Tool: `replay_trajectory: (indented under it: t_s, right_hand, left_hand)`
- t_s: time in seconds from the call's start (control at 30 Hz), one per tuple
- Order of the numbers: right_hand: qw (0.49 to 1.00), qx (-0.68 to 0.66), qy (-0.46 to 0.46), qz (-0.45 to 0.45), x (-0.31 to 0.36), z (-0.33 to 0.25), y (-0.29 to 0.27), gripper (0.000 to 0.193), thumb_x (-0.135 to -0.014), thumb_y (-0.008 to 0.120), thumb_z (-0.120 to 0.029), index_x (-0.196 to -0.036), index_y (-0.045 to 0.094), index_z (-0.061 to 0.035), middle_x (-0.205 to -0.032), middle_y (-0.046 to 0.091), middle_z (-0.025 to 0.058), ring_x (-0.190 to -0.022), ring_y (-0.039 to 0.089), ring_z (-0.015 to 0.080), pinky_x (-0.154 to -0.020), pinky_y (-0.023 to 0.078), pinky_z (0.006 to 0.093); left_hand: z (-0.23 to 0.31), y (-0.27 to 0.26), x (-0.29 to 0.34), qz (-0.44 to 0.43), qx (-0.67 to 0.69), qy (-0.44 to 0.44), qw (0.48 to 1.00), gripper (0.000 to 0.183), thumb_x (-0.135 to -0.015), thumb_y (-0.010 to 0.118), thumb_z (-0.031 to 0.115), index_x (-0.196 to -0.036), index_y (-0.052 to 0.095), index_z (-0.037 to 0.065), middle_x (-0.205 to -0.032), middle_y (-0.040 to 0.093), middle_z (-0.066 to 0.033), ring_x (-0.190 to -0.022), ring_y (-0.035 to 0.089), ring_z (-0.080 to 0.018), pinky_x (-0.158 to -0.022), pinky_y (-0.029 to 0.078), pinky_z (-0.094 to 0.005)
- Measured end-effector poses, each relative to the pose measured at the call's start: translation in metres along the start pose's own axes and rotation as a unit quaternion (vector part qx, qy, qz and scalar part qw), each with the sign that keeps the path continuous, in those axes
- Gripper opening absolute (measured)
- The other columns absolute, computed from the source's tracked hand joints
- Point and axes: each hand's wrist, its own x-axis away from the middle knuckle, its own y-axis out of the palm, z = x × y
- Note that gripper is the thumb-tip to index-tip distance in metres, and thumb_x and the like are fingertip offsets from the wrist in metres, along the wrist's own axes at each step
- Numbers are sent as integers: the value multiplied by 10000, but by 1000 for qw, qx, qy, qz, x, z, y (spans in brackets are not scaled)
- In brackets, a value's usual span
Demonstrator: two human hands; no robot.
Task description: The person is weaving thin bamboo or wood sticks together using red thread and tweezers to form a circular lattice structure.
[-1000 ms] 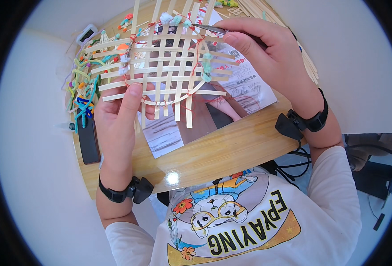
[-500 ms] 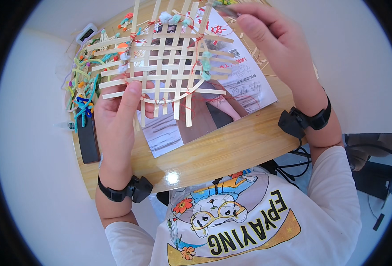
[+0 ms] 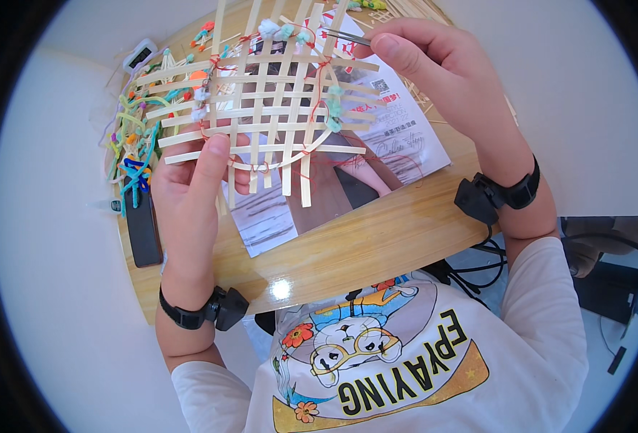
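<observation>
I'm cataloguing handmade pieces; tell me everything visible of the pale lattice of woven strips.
The pale lattice of woven strips looks like bamboo; flat lengths cross over and under, leaving open gaps, their ends jutting unevenly. A thin pale hoop shows along its edge, with red thread tied in places and fluffy white and mint-green tufts. The person's left hand pinches its lower left, holding it above a printed paper sheet. Thin metal tweezers are near its upper right; contact is unclear.

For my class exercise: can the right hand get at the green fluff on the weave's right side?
Likely yes: the right hand, holding tweezers, is nearby, and nothing visible covers the green fluff.
</observation>
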Motion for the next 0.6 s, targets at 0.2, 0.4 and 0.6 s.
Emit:
replay_trajectory:
  t_s: [0.2,0.4,0.6]
  right_hand:
    - [1000,3,9,-21,0,-2,3,277,-949,581,-256,-1046,668,-11,-936,687,38,-863,594,76,-752,473,217]
    - [1000,-9,-10,-19,0,3,4,277,-945,587,-250,-1041,661,-1,-949,687,50,-885,608,87,-772,481,222]
    - [1000,-9,-7,-27,0,1,5,269,-943,590,-239,-1046,655,1,-955,686,54,-886,612,90,-773,483,222]
  left_hand:
    - [0,0,1,-11,2,-2,1000,268,-931,583,185,-1092,595,-30,-920,666,-113,-642,581,-119,-568,486,-251]
    - [0,2,2,-10,4,-8,1000,270,-931,580,177,-1103,594,-31,-915,663,-111,-638,575,-117,-561,481,-248]
    - [0,0,3,-10,-10,-5,1000,270,-932,580,178,-1104,592,-31,-916,663,-113,-637,574,-113,-555,478,-245]
